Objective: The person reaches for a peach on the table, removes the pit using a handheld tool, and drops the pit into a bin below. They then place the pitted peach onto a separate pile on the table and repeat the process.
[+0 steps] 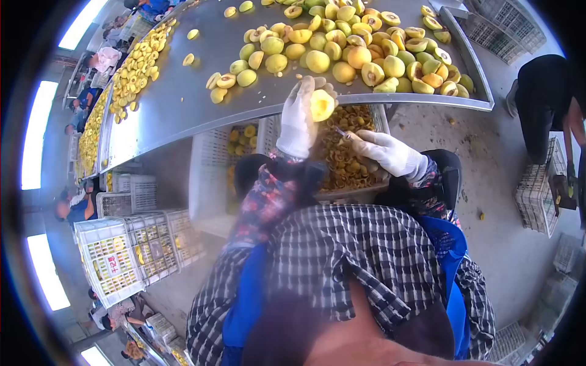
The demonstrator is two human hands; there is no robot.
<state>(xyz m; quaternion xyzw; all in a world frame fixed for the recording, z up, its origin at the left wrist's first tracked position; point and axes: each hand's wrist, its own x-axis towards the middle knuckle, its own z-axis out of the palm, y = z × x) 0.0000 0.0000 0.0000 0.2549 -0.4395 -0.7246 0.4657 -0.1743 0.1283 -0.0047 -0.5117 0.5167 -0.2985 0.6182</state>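
Observation:
My left hand [296, 119], in a white glove, grips a yellow peach half [322, 105] with its cut, hollowed face turned toward me, just off the table's near edge. In my white-gloved right hand [390, 154] is a small pitting tool [345, 133] with a light handle and a thin metal tip pointing at the peach half, a short way apart from it. Below both hands stands a crate of brown-orange pits and scraps [348, 163]. A heap of halved peaches [342, 52] lies on the metal table [201, 91] just beyond my left hand.
The table's raised rim [421, 99] runs close in front of me. More peach halves [137, 67] line its far left. A white crate with fruit [210, 158] stands by my left knee, stacked crates [116, 259] farther left. Another person [546, 100] and a crate [540, 192] are at right.

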